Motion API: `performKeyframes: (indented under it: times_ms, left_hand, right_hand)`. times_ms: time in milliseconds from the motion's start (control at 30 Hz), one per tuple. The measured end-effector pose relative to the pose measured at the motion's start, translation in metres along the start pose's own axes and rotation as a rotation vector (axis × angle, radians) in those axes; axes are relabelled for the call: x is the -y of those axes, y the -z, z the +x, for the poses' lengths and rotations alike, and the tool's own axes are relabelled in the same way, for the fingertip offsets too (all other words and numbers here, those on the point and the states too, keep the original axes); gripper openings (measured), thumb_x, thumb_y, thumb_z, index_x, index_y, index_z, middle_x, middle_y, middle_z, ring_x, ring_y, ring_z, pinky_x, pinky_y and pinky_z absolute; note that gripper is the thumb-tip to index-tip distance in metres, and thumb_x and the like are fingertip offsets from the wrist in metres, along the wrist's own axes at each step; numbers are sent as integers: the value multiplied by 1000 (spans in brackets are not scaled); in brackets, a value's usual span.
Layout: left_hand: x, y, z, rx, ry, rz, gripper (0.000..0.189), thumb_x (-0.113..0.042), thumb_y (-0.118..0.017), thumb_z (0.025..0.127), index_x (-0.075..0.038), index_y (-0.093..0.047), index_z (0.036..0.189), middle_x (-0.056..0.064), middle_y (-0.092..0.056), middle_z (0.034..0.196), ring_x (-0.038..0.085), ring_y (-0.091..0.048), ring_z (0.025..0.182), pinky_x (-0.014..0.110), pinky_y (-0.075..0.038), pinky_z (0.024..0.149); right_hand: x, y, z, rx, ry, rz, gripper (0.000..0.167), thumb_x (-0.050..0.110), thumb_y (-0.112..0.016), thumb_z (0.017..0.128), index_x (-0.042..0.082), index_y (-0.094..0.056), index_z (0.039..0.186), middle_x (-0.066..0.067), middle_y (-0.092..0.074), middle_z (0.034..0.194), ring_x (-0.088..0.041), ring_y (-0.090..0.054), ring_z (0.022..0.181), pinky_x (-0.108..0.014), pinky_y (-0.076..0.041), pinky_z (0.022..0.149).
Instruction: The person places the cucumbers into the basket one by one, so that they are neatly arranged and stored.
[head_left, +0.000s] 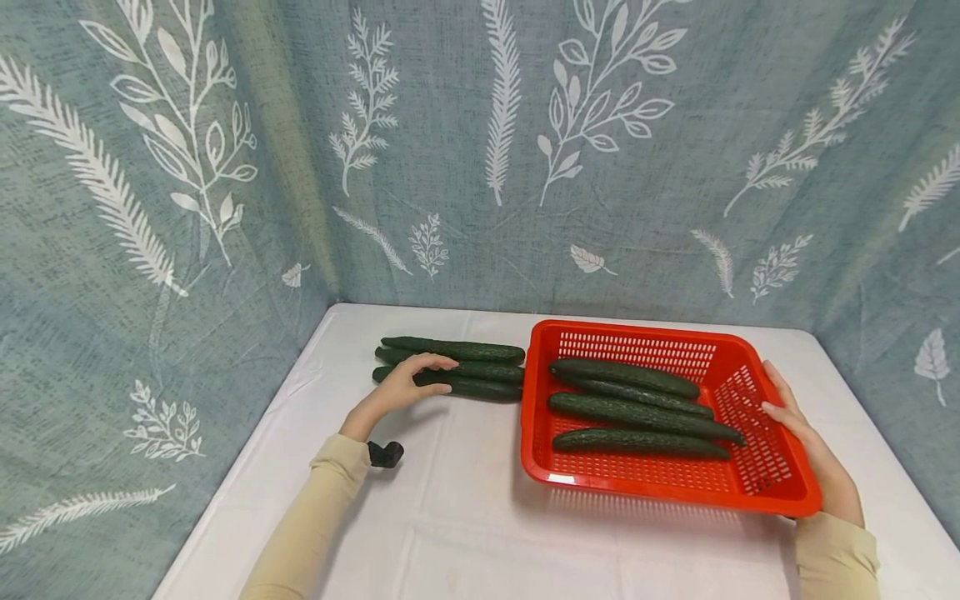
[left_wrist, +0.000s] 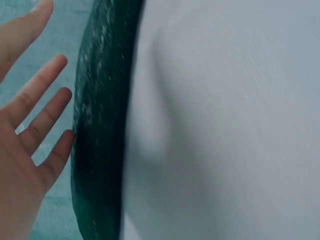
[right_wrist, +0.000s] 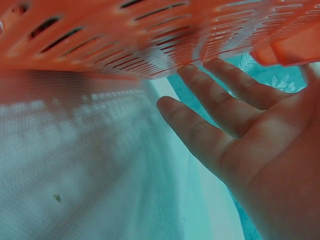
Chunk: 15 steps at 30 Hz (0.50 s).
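Note:
A red plastic basket [head_left: 622,492] with slotted walls holds several long dark green cucumbers [head_left: 641,408]. My right hand [head_left: 813,446] grips its right rim; in the right wrist view the fingers [right_wrist: 205,100] reach along the underside of the slotted wall, with white cloth below. To the basket's left, several more cucumbers [head_left: 453,348] lie side by side on the table. Over them hovers my left hand [head_left: 408,383], thumb and fingers apart, holding nothing. In the left wrist view its spread fingers [left_wrist: 47,117] are right beside one bumpy cucumber [left_wrist: 102,110].
White cloth covers the table [head_left: 450,517]. A green curtain [head_left: 465,167] with white leaf prints hangs behind it and along both sides. On my left wrist sits a small black device [head_left: 386,454]. The basket's left rim stands close to the ends of the loose cucumbers.

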<state>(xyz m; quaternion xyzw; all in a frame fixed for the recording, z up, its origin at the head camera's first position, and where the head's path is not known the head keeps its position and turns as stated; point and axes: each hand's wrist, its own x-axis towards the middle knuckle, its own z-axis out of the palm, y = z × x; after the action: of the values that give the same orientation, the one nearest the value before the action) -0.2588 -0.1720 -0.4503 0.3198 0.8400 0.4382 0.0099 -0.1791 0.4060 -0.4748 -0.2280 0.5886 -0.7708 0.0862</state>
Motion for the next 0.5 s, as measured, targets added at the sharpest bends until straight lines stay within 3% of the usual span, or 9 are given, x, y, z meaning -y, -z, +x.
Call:
performKeyframes:
  times_ms: [167, 333, 500]
  left_hand:
    - [27, 3, -6, -21, 25, 75, 38, -13, -70, 82, -6, -61, 118, 11, -60, 120, 29, -50, 113, 50, -38, 97]
    - [37, 13, -12, -17, 101, 101, 36, -22, -70, 83, -13, -63, 117, 7, -59, 122, 29, -46, 117, 52, -34, 100]
    - [44, 22, -19, -36, 124, 162, 35, -23, -71, 82, -16, -64, 115, 7, -59, 121, 32, -45, 118, 56, -30, 101]
  right_hand:
    - [0, 0, -1, -12, -16, -19, 63, 0, -13, 98, 38, -6, 148, 21, -36, 134, 2, -49, 113, -19, -49, 83]
    - [0, -2, -2, -27, -27, -18, 62, 1, -14, 99, 37, -3, 148, 21, -35, 134, 3, -49, 113, -19, -48, 84]
    - [0, -1, -1, -25, -27, -3, 62, 2, -14, 99, 37, -4, 148, 22, -36, 133, 3, -49, 113, -19, -48, 84]
